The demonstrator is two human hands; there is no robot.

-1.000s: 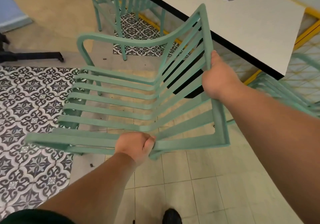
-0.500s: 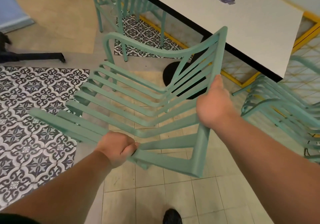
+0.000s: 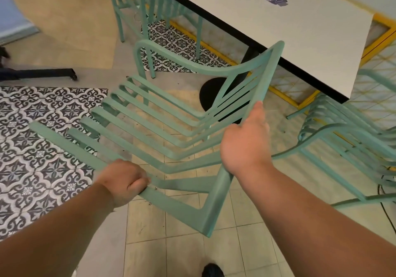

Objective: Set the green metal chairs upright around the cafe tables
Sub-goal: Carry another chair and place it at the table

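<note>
Head view: hands gripping chair edges.

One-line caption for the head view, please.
Both hands, left hand and right hand, hold a green chair tilted off the floor beside a white table.

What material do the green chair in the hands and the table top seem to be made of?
Green chair: probably metal with matte mint paint; the thin flat slats and bent tubular frame suggest it.
Table top: seemingly laminate board, a smooth off-white surface with a black edge band; the core is not visible.
</note>
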